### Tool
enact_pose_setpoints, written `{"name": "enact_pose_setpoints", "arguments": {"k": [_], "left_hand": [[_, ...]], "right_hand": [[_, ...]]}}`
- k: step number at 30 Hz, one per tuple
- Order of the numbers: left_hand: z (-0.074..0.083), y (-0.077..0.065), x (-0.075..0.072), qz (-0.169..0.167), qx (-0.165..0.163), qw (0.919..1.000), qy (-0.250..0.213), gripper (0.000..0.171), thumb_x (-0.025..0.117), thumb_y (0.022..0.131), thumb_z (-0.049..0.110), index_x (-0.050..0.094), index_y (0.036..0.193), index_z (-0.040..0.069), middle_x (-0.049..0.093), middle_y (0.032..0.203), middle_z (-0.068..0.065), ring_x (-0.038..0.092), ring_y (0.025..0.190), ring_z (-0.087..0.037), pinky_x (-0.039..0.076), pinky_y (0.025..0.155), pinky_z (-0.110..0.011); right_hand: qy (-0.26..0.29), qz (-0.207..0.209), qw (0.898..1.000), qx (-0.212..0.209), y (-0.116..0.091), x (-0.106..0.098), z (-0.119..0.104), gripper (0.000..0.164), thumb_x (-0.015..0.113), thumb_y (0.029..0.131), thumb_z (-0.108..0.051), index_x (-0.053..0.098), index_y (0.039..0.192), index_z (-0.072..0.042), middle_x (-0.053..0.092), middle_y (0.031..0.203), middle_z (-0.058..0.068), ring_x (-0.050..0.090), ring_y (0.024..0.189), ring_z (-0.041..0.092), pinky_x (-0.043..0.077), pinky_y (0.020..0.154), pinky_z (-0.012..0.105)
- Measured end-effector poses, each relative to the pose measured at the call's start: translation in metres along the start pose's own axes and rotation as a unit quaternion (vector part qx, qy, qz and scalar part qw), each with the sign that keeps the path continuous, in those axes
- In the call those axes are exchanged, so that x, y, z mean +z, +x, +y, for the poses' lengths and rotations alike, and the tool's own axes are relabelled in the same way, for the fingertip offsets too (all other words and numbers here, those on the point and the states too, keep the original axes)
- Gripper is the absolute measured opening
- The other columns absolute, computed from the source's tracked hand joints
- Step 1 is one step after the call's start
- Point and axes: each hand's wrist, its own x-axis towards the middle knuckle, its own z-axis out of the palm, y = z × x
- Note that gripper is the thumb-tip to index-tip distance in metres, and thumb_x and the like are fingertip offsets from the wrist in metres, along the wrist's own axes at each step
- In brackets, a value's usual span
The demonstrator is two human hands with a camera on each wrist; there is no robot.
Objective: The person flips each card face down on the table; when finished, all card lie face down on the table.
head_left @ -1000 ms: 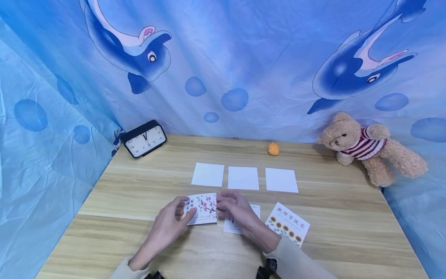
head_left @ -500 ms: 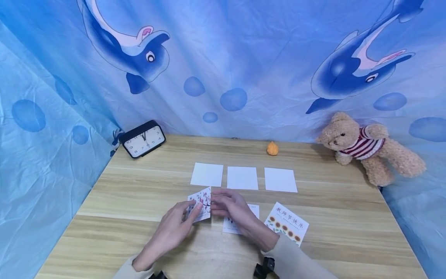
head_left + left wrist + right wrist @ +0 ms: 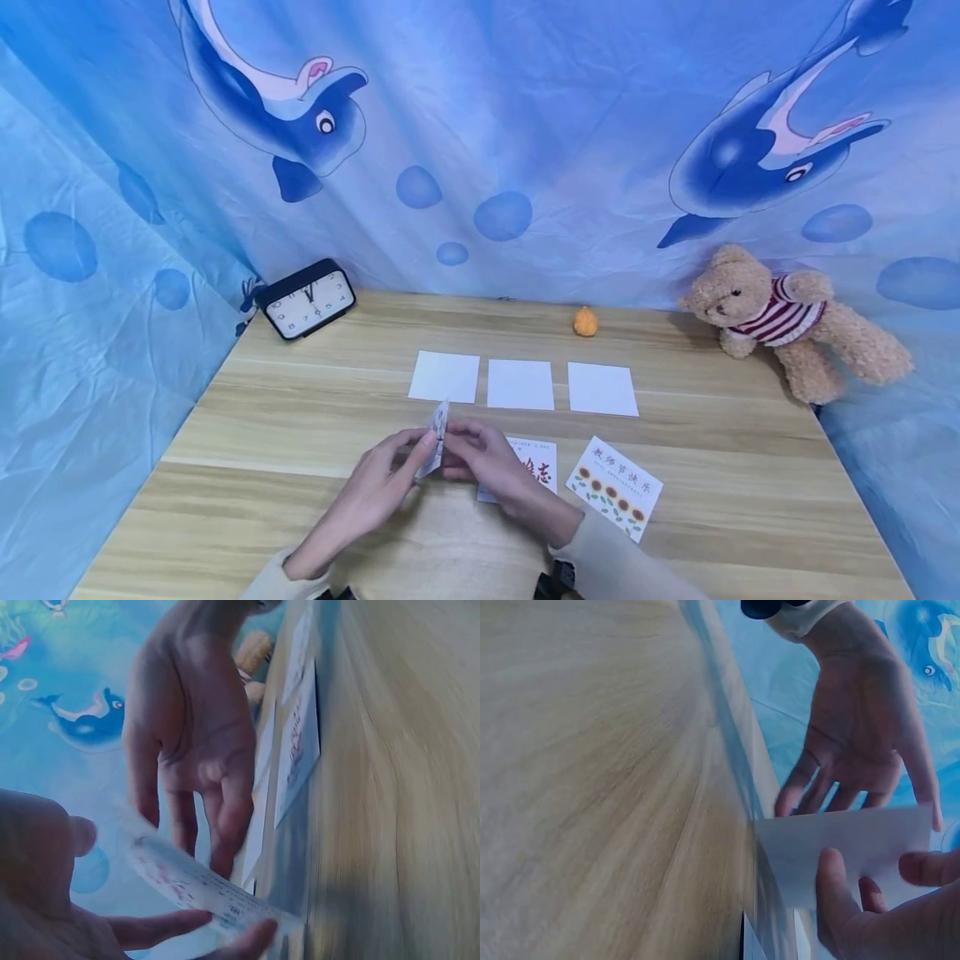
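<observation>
Showing its full face a second ago, the printed card [image 3: 791, 855] now stands nearly edge-on above the worktop [image 3: 262, 467], apparently mid-turn. The left hand [image 3: 371, 487] pinches it; I cannot tell whether the right hand [image 3: 498, 467], at its plain back, grips too. Blank cards [image 3: 521, 384] edge the space from twelve to two o'clock; roomier wood lies at nine.

the held card [image 3: 176, 877] is white, patterned pinkish — the curtain [image 3: 480, 125], blue.
</observation>
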Motion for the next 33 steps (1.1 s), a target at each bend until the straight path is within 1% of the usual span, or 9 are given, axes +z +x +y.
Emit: {"name": "enact_pose_setpoints", "arguments": {"k": [2,5,7,10,14,19,21,26,33], "left_hand": [[0.001,0.000,0.000,-0.011,0.004,0.9991,-0.041,0.053,0.054,0.107,0.050,0.063,0.139,0.009,0.071,0.132,-0.018,0.075,0.107,-0.027,0.065,0.085,-0.038],[0.001,0.002,0.000,-0.030,0.019,0.9924,-0.118,0.049,0.055,0.108,0.040,0.060,0.140,0.003,0.069,0.131,-0.024,0.076,0.109,-0.031,0.066,0.088,-0.037],[0.001,0.003,-0.001,-0.030,0.025,0.9868,-0.157,0.045,0.057,0.108,0.032,0.058,0.140,0.000,0.068,0.133,-0.025,0.076,0.109,-0.031,0.065,0.090,-0.036],[0.002,0.005,-0.003,-0.018,0.023,0.9799,-0.197,0.039,0.061,0.106,0.019,0.058,0.138,-0.002,0.066,0.132,-0.026,0.076,0.106,-0.023,0.065,0.089,-0.031],[0.001,0.005,-0.006,0.009,0.014,0.9790,-0.203,0.035,0.064,0.101,0.008,0.061,0.135,-0.001,0.067,0.131,-0.023,0.074,0.102,-0.011,0.064,0.087,-0.025],[-0.002,0.004,-0.011,0.025,0.010,0.9771,-0.211,0.037,0.065,0.099,0.003,0.061,0.135,0.000,0.065,0.131,-0.022,0.073,0.107,-0.015,0.064,0.088,-0.026],[-0.004,0.003,-0.013,0.028,0.012,0.9767,-0.212,0.038,0.065,0.098,0.003,0.061,0.135,0.000,0.065,0.131,-0.022,0.073,0.106,-0.014,0.064,0.087,-0.025],[-0.009,0.003,-0.019,0.032,0.008,0.9764,-0.214,0.041,0.069,0.098,0.006,0.060,0.138,0.004,0.066,0.128,-0.023,0.073,0.101,-0.009,0.064,0.084,-0.025],[-0.020,0.004,-0.024,0.032,-0.001,0.9786,-0.203,0.045,0.072,0.098,0.009,0.060,0.141,0.003,0.065,0.122,-0.022,0.075,0.101,-0.014,0.065,0.084,-0.028]], "right_hand": [[-0.018,0.004,1.000,-0.006,0.001,0.001,0.001,0.044,0.066,0.103,-0.025,0.059,0.135,0.003,0.069,0.130,0.019,0.072,0.110,0.023,0.063,0.097,0.042],[-0.056,0.011,0.998,-0.021,0.000,0.001,0.001,0.046,0.070,0.100,-0.030,0.061,0.134,0.000,0.066,0.134,0.017,0.070,0.118,0.028,0.063,0.098,0.046],[-0.083,0.015,0.996,-0.035,-0.001,0.000,0.002,0.047,0.070,0.100,-0.031,0.061,0.135,-0.001,0.065,0.138,0.019,0.067,0.123,0.033,0.062,0.099,0.047],[-0.127,0.029,0.990,-0.052,-0.004,-0.002,0.002,0.047,0.071,0.099,-0.031,0.062,0.135,-0.003,0.061,0.144,0.020,0.064,0.128,0.039,0.059,0.103,0.048],[-0.184,0.050,0.980,-0.061,-0.004,-0.005,0.000,0.048,0.074,0.096,-0.036,0.063,0.133,-0.007,0.058,0.148,0.018,0.061,0.130,0.041,0.055,0.107,0.052],[-0.241,0.087,0.965,-0.059,-0.002,-0.011,0.001,0.052,0.080,0.090,-0.043,0.064,0.131,-0.014,0.060,0.145,0.013,0.065,0.124,0.035,0.056,0.102,0.050],[-0.246,0.100,0.962,-0.058,-0.001,-0.015,0.002,0.054,0.082,0.089,-0.041,0.063,0.132,-0.015,0.061,0.142,0.012,0.067,0.119,0.031,0.057,0.097,0.044],[-0.227,0.111,0.966,-0.064,0.001,-0.024,0.003,0.056,0.085,0.086,-0.022,0.060,0.134,-0.007,0.065,0.131,0.015,0.069,0.108,0.026,0.055,0.087,0.031],[-0.208,0.102,0.970,-0.067,0.004,-0.032,0.000,0.055,0.081,0.087,-0.005,0.060,0.137,0.002,0.065,0.120,0.019,0.069,0.098,0.020,0.059,0.080,0.024]]}}
